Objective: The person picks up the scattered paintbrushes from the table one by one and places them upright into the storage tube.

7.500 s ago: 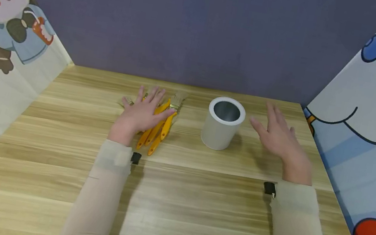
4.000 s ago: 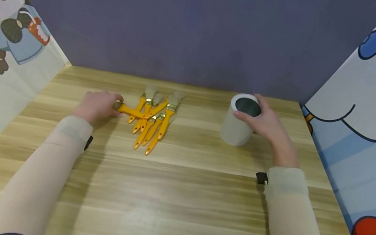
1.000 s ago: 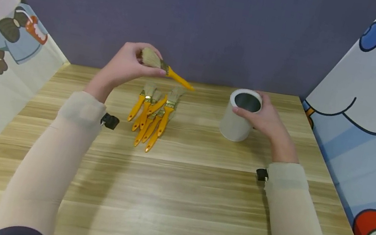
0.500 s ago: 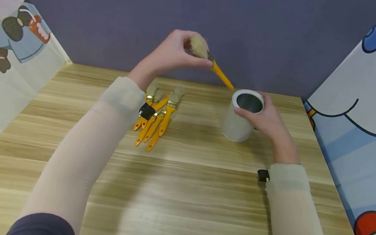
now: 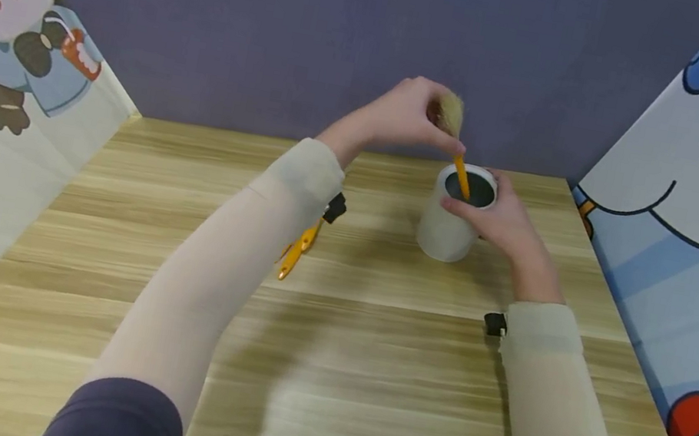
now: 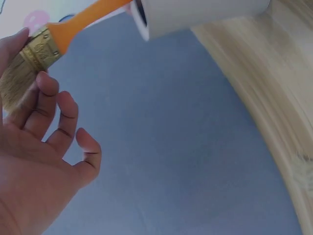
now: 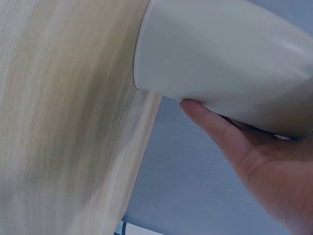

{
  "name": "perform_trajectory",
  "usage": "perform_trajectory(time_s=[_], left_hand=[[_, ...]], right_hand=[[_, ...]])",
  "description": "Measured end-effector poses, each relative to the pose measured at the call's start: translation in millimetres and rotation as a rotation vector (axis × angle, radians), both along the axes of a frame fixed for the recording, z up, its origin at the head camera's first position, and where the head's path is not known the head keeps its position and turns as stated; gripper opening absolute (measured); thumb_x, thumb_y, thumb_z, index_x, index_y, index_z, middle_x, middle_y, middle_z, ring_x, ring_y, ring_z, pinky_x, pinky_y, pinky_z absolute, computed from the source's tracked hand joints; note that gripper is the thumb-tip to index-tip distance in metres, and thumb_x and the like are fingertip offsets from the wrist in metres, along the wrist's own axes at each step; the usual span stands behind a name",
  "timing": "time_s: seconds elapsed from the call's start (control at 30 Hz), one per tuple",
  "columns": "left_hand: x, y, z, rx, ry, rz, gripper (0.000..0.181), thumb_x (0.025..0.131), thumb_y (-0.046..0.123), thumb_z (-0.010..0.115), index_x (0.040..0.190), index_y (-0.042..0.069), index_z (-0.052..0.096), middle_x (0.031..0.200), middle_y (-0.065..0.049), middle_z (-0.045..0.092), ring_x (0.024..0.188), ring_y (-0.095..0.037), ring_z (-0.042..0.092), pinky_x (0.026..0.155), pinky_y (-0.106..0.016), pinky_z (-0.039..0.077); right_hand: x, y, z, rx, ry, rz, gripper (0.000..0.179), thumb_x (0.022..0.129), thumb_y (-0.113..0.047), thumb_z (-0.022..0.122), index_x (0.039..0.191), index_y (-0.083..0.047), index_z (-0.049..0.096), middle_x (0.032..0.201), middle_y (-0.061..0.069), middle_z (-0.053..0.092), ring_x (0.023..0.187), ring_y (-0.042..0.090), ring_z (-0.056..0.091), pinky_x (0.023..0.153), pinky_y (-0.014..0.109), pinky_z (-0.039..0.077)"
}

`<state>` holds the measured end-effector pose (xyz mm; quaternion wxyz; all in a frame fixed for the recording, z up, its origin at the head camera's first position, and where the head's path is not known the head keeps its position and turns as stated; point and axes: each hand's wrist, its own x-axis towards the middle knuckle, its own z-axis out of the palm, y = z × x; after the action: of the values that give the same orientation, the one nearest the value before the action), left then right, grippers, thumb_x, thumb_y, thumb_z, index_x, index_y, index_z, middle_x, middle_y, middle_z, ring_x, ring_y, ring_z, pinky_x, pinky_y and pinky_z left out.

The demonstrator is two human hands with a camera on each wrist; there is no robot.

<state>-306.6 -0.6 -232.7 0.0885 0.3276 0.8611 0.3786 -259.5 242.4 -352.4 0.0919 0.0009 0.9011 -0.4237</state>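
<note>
A dark wall [image 5: 353, 39] rises behind the wooden table [image 5: 395, 397]. On the table's far part, right of centre, stands the white cup [image 5: 443, 233], upright with its mouth up. The tip of a yellow handle shows within that mouth; the inside is dark and its floor hidden, so I cannot tell what else it holds.

The right hand [image 5: 505, 218] grips the cup near the top, thumb across the near side, other fingers mostly hidden behind; this probably steadies it. The left hand [image 5: 406, 115] reaches in from the left, above the cup, thumb and fingers pinching a brush [image 6: 45, 46] around its metal band, while its last fingers curl loosely and stand apart. The brush is tilted, bristles up and handle down, likely so that the slim end leads and the bristles stay out of the cup.

Left of the cup lie more brushes [image 5: 299, 250], partly covered by the left sleeve [image 5: 223, 258]; only some handles show.
</note>
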Motion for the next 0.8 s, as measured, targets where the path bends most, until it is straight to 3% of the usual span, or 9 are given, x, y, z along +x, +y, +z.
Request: perform_trajectory(time_s=[0.2, 0.5, 0.67, 0.8], left_hand=[[-0.8, 33.1, -9.3, -0.156, -0.010, -0.054, 0.029, 0.091, 0.039, 0.083, 0.104, 0.016, 0.071, 0.098, 0.000, 0.069, 0.087, -0.016, 0.064, 0.079, -0.028, 0.053], [1.7, 72.2, -18.1, -0.454, -0.022, -0.061, 0.027, 0.095, 0.042, 0.078, 0.105, 0.019, 0.068, 0.099, 0.005, 0.064, 0.086, -0.013, 0.060, 0.076, -0.029, 0.050], [2.2, 84.9, -19.1, -0.558, 0.003, -0.052, 0.034, 0.095, 0.044, 0.078, 0.116, 0.022, 0.065, 0.112, 0.006, 0.064, 0.096, -0.012, 0.059, 0.081, -0.030, 0.050], [1.7, 89.8, -21.4, -0.587, 0.012, -0.059, 0.037, 0.095, 0.044, 0.078, 0.121, 0.022, 0.064, 0.118, 0.006, 0.064, 0.100, -0.012, 0.059, 0.083, -0.030, 0.050]], right_hand=[[-2.0, 2, 0.0, -0.008, -0.005, 0.019, 0.131, 0.082, -0.077, 0.075, 0.172, -0.019, -0.001, 0.172, 0.024, 0.027, 0.147, 0.044, 0.045, 0.111, 0.062, 0.049], [-2.2, 3, -0.9, -0.041, -0.038, 0.038, 0.130, 0.084, -0.077, 0.073, 0.172, -0.025, -0.006, 0.177, 0.018, 0.018, 0.151, 0.045, 0.041, 0.111, 0.063, 0.047], [-3.0, 4, -0.6, -0.060, -0.017, 0.054, 0.126, 0.086, -0.073, 0.074, 0.172, -0.024, -0.004, 0.176, 0.016, 0.020, 0.154, 0.043, 0.038, 0.118, 0.064, 0.042], [-3.6, 4, -1.0, -0.092, -0.003, 0.073, 0.120, 0.088, -0.068, 0.076, 0.171, -0.022, 0.003, 0.173, 0.015, 0.027, 0.153, 0.041, 0.040, 0.120, 0.063, 0.040]])
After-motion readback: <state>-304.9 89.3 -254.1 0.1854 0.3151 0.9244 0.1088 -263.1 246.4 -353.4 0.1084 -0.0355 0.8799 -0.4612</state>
